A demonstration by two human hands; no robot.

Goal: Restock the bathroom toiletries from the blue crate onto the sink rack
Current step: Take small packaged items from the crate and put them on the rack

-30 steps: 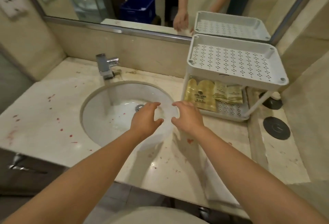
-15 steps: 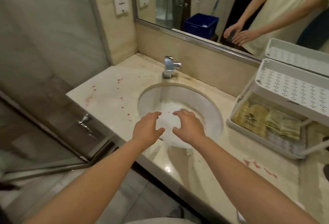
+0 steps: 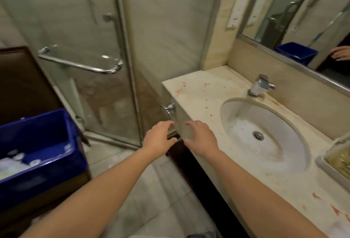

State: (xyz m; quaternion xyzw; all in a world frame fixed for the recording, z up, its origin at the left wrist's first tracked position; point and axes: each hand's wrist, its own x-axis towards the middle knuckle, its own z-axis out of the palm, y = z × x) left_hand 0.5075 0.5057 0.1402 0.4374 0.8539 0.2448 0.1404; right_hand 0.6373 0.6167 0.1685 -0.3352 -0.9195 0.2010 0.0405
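Observation:
The blue crate (image 3: 47,143) sits at the left on a dark brown stand, with small pale toiletry items visible in its bottom left corner. Only a corner of the white sink rack (image 3: 330,164) shows at the right edge, with gold sachets in its lower tray. My left hand (image 3: 158,139) and my right hand (image 3: 200,138) hover side by side in front of the counter's left end, fingers spread, both holding nothing. Both hands are well to the right of the crate.
The marble counter (image 3: 198,93) has red specks and holds a round white basin (image 3: 265,133) with a chrome faucet (image 3: 260,85). A glass shower door with a chrome bar (image 3: 79,63) stands behind the crate. The mirror (image 3: 303,14) reflects the crate.
My view has swung left, away from the rack and toward the crate. The hands have moved left from over the basin to the counter's left end, still empty.

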